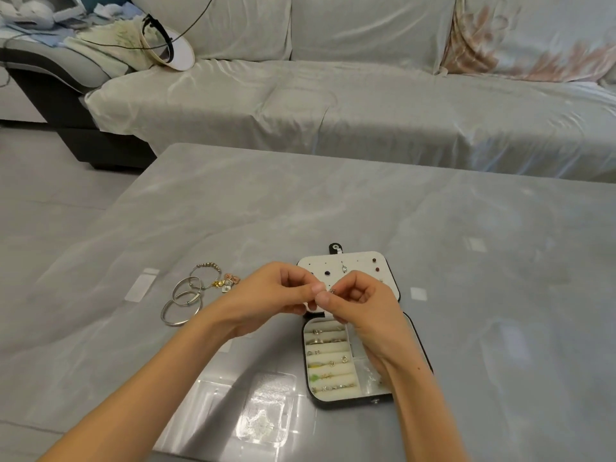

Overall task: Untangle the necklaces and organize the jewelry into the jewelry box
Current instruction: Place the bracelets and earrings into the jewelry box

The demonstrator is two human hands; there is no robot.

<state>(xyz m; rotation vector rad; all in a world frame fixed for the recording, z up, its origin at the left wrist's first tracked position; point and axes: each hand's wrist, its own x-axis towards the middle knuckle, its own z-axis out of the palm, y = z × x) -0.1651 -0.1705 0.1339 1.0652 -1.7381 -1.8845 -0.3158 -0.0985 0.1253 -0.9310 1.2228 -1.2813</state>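
Clear case (263, 408): nearest, lying flat on worktop (466, 261).
Jewelry box (346, 402): open just right of it, rings (325, 340) in rolls.
Left hand (266, 298), right hand (363, 308): above box, fingers (318, 288) of both pinching tiny silver piece (331, 290).
Bangles (181, 301): farther left, apart from both hands.

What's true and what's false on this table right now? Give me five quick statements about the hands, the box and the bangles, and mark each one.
1. The box lies open. True.
2. The left hand and right hand pinch a small piece between them. True.
3. The bangles lie inside the box. False: they lie on the table, left of the hands.
4. The rolls in the box are bare. False: several rings sit in them.
5. Studs are pinned in the lid. True.
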